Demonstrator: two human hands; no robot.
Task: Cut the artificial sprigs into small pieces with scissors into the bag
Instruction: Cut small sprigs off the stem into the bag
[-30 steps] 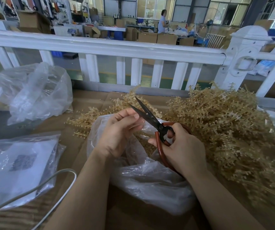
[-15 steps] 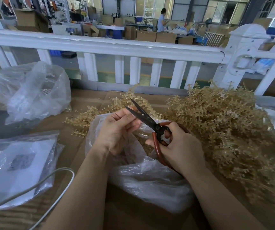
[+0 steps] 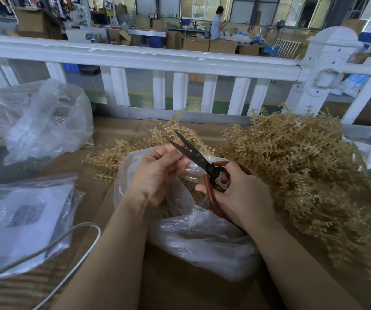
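Right hand: I see the right hand (image 3: pixel 240 195) with its fingers curled through the red handles of the scissors (image 3: pixel 200 162), clamped on them. The dark blades stand slightly apart and point far-left.
Left hand: the left hand (image 3: pixel 157 173) is curled beside the blades, finger and thumb pinched together at the cutting edge. I judge it holds a short sprig piece, but the piece is too small for me to confirm.
Reason for hold: both hands work directly above the mouth of the clear plastic bag (image 3: pixel 198 231), so I judge that cut pieces are meant to drop straight in. Tan fragments already show inside the bag.
Task material: the heap of tan artificial sprigs (image 3: pixel 303 166) lies right of the hands, just beside the bag. A smaller spread of loose sprigs (image 3: pixel 117 151) lies far-left of it.
Progress: I judge the task far from finished, since the heap is large.
Surface: brown cardboard sheet (image 3: pixel 180 287) covers the bench under everything.
Surroundings: a crumpled plastic bag (image 3: pixel 41 121) sits far-left, and a flat bag with printed paper (image 3: pixel 21 218) near-left. A white cable (image 3: pixel 72 242) loops across the latter.
Boundary: a white railing (image 3: pixel 157 61) closes the far side.
Obstructions: nothing blocks the cut. The heap crowds my right wrist.
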